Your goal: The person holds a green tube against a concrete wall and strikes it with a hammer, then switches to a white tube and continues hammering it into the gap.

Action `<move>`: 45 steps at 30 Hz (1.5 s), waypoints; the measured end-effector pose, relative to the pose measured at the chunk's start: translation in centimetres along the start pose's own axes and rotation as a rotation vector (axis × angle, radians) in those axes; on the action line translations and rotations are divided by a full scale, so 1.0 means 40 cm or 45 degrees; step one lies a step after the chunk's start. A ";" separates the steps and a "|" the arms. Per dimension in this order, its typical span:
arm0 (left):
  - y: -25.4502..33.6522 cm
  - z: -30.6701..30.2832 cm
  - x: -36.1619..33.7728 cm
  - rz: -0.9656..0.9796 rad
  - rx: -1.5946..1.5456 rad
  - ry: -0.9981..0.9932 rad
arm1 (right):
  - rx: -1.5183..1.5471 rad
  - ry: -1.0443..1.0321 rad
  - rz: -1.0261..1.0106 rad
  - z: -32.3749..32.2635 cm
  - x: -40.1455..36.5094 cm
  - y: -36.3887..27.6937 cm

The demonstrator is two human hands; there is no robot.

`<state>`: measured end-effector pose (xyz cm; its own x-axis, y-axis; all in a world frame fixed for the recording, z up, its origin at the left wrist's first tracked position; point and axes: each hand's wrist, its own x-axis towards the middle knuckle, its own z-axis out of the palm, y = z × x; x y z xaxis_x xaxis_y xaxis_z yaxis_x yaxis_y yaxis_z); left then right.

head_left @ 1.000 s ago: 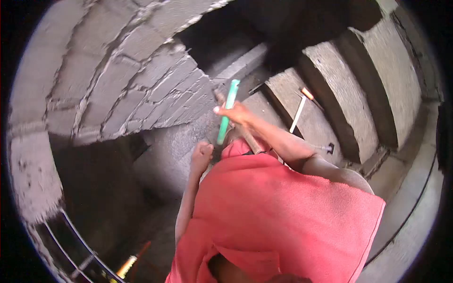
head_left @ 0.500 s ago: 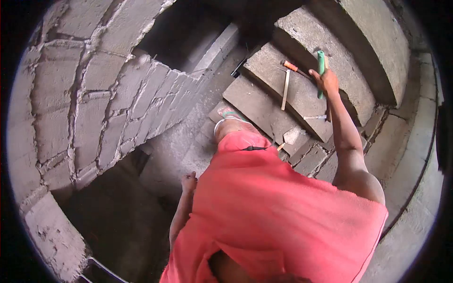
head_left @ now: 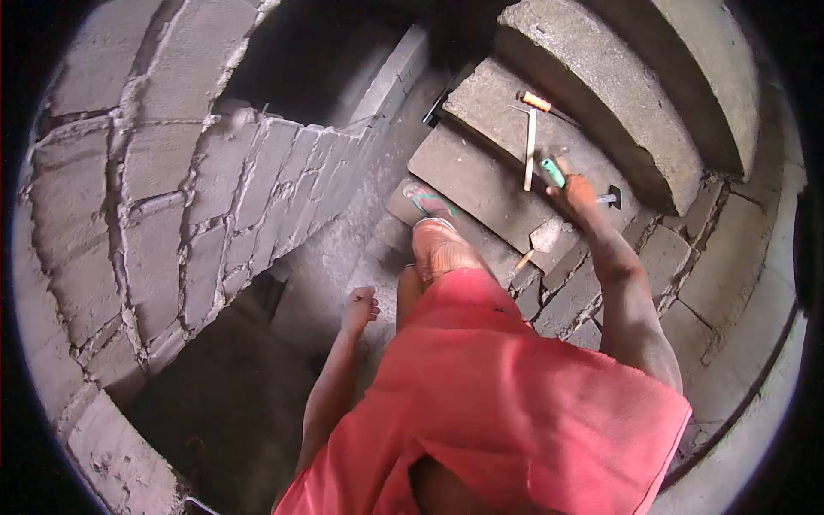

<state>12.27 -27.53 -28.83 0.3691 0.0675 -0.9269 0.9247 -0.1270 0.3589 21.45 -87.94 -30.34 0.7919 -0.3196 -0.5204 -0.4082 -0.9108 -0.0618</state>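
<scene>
My right hand (head_left: pixel 581 193) is closed around a green handle (head_left: pixel 553 173) above a concrete step. Beyond that hand, a short metal shaft with a dark end (head_left: pixel 615 197) shows; whether it joins the held tool cannot be made out. A hammer (head_left: pixel 530 150) with a pale handle lies on the step just left of the hand, near an orange-handled tool (head_left: pixel 534 100). Lower down rests a trowel (head_left: pixel 545 235) covered in grey material. My left hand (head_left: pixel 362 311) hangs low on the left with its fingers loosely bent and nothing visible in it.
Curved concrete steps (head_left: pixel 601 94) rise at the upper right. A rough block wall (head_left: pixel 172 232) runs along the left, with dark openings above and below it. My sandalled foot (head_left: pixel 427 202) stands on a lower step. More blockwork (head_left: pixel 704 300) curves round the right.
My right hand has come down and left with the green handle, which is now tilted. My left hand has moved right and slightly up, its fingers looser. The view has shifted slightly.
</scene>
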 end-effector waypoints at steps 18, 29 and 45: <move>-0.272 -0.024 0.036 -0.383 -0.121 -0.182 | 0.621 0.416 0.235 0.172 0.064 -0.031; -0.173 0.008 0.049 -0.139 -0.216 -0.053 | 0.575 0.529 0.115 0.313 0.205 -0.166; 0.008 0.058 -0.020 -0.217 -0.201 0.098 | 0.580 0.419 0.040 0.196 0.168 -0.184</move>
<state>12.06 -29.91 -28.24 0.2067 0.1508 -0.9667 0.9752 0.0485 0.2161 26.21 -81.32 -40.05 0.8461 -0.4762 -0.2394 -0.5313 -0.7177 -0.4502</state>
